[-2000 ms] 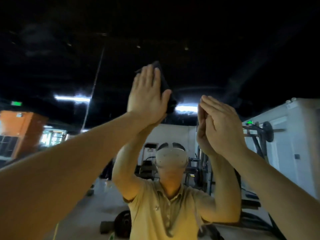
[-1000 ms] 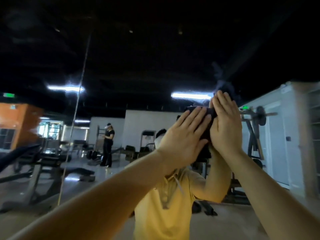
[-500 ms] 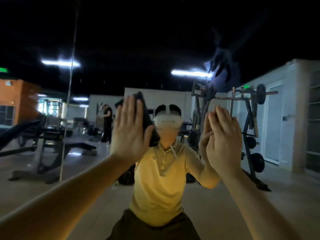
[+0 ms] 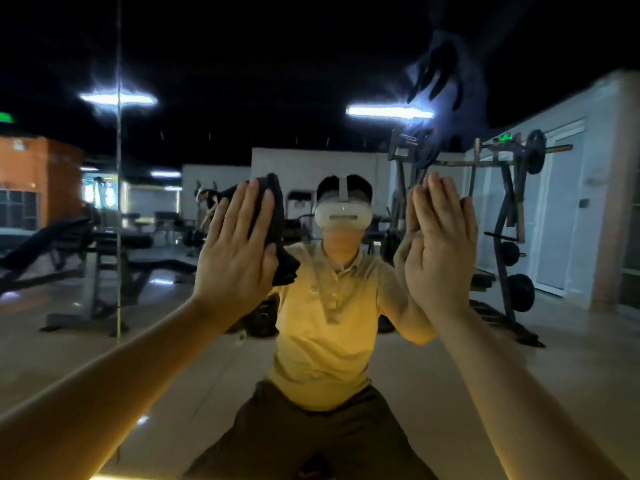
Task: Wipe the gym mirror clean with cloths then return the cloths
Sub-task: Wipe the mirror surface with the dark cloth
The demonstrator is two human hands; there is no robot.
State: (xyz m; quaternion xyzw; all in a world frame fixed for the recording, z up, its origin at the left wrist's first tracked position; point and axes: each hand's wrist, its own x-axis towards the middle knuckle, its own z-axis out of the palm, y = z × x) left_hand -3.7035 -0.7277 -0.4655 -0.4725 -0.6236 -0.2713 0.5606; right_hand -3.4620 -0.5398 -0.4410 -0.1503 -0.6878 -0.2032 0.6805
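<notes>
Mirror (image 4: 242, 64) glass fills the view straight ahead, standing upright, with a thin vertical seam (image 4: 118, 202) near its left side. It is dark and reflects the gym and the person in front of it. A hazy bluish smear (image 4: 438, 74) sits high at the right, above the right hand (image 4: 440, 244), and looks not yet wiped.

The left hand (image 4: 235, 251) presses a dark cloth (image 4: 277, 216) flat on the glass, fingers straight and close together, and the cloth's crumpled edge sticks out past the thumb side. The right hand also lies flat against the glass with straight fingers; whether a cloth is under it I cannot tell.

To wipe well, I judge the cloth should be spread wider under the palm and pressed evenly. Strokes should overlap and reach up to that smear. Bare skin is best kept off the glass so it leaves no new prints.
</notes>
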